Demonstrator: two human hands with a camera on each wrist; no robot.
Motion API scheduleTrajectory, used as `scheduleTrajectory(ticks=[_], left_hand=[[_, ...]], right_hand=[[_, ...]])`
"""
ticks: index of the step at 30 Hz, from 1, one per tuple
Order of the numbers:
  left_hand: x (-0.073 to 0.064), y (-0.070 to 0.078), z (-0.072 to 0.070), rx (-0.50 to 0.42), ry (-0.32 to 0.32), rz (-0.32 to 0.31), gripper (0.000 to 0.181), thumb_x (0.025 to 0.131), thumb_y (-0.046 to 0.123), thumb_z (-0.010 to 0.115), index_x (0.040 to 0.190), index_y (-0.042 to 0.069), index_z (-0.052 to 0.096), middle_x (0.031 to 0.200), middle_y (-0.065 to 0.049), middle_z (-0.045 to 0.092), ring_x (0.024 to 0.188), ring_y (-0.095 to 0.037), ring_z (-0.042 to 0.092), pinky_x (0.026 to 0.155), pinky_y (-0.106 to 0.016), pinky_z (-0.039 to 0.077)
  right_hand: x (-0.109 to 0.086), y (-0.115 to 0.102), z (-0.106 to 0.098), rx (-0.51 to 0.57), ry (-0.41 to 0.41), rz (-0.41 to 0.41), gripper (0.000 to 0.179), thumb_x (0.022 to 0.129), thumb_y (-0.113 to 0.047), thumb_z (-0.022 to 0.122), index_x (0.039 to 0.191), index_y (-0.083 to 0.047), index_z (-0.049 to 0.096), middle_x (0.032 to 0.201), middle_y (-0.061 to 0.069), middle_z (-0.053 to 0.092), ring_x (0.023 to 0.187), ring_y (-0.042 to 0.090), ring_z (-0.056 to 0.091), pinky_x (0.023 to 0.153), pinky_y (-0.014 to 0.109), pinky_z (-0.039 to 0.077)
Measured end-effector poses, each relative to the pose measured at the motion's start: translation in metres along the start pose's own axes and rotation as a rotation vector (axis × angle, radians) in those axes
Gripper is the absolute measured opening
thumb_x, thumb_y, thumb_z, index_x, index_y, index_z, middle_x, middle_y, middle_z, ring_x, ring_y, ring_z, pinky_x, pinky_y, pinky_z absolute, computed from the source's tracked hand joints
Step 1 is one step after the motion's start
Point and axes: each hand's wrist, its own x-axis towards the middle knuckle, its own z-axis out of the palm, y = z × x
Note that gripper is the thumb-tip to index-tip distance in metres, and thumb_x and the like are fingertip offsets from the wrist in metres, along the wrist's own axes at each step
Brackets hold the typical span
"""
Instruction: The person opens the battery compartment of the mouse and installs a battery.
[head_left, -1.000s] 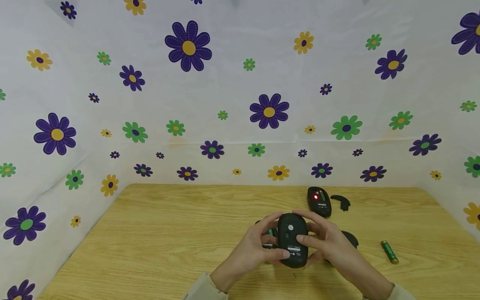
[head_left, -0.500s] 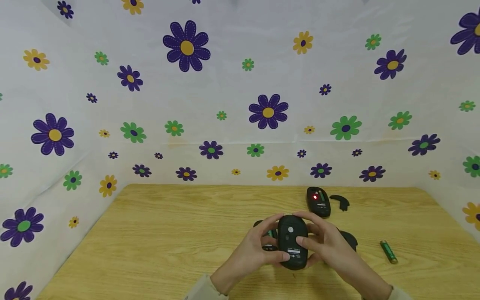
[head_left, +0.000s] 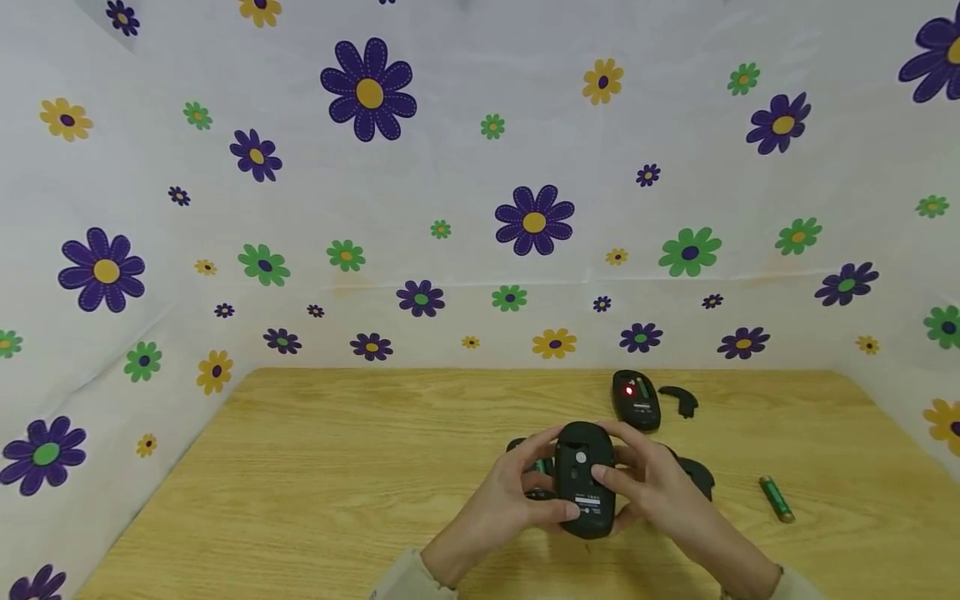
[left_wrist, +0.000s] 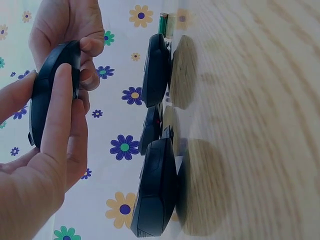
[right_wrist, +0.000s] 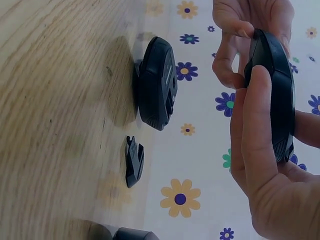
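Note:
My two hands hold a black computer mouse [head_left: 583,487] upside down above the table, its labelled underside facing up. The left hand [head_left: 504,498] grips its left side, thumb across the lower part. On the other side the right hand [head_left: 660,492] grips it, thumb on the underside near the middle. The battery cover [head_left: 587,432] at the far end sits shifted outward, and a dark gap shows beside a round white sticker. Both wrist views show the mouse [left_wrist: 47,100] edge-on between curled fingers.
Behind the left hand lies a second mouse [head_left: 540,494] with a green battery in it. Farther back, an upturned mouse [head_left: 636,408] glows red beside a loose curved cover [head_left: 681,400]. A black rounded shape [head_left: 699,479] shows past the right hand, and a green battery [head_left: 776,498] lies farther right.
The held mouse's battery cover has slid outward at the far end, opening a dark gap. The hands keep nearly the same place and grip.

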Motion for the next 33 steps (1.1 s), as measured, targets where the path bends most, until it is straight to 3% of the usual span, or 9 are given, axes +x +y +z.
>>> scheduleTrajectory(ticks=[8,13,17,23,33], left_hand=[[0.0,0.001,-0.002,-0.027,0.001,-0.004,0.079,0.085,-0.014,0.069,0.154,0.015,0.044,0.134,-0.011,0.054,0.101,-0.024,0.067,0.075,-0.047,0.063],[0.0,0.001,-0.004,-0.05,0.006,0.002,0.08,0.085,-0.016,0.068,0.155,0.014,0.042,0.135,-0.013,0.053,0.1,-0.026,0.068,0.074,-0.048,0.063],[0.001,0.002,-0.005,-0.05,0.013,0.01,0.079,0.084,-0.017,0.068,0.154,0.013,0.044,0.134,-0.013,0.053,0.1,-0.025,0.067,0.072,-0.045,0.064],[0.001,0.004,-0.007,-0.058,0.046,0.02,0.082,0.082,-0.018,0.068,0.154,0.012,0.042,0.136,-0.012,0.054,0.101,-0.025,0.067,0.069,-0.045,0.064],[0.002,0.006,-0.014,-0.066,0.072,0.032,0.084,0.081,-0.017,0.069,0.156,0.007,0.039,0.137,-0.015,0.054,0.104,-0.028,0.067,0.071,-0.049,0.064]], right_hand=[[0.006,-0.007,-0.005,-0.063,0.045,-0.019,0.049,0.102,-0.006,0.06,0.145,0.01,0.041,0.122,0.026,0.06,0.1,0.031,0.067,0.07,0.046,0.064],[0.015,-0.015,-0.005,-0.122,0.149,-0.043,0.027,0.098,-0.002,0.063,0.121,0.011,0.056,0.108,0.017,0.064,0.095,0.025,0.066,0.077,0.04,0.064],[0.023,-0.024,-0.011,-0.102,0.224,-0.055,0.015,0.1,-0.001,0.061,0.108,0.009,0.055,0.093,0.01,0.064,0.086,0.018,0.067,0.078,0.035,0.063],[0.042,-0.032,-0.024,-0.045,0.221,-0.061,0.019,0.102,-0.001,0.057,0.116,0.012,0.053,0.09,0.008,0.067,0.078,0.016,0.068,0.078,0.032,0.063],[0.074,-0.026,-0.038,-0.149,0.232,0.052,0.029,0.103,0.003,0.049,0.129,0.018,0.046,0.091,0.014,0.063,0.075,0.015,0.067,0.076,0.035,0.063]])
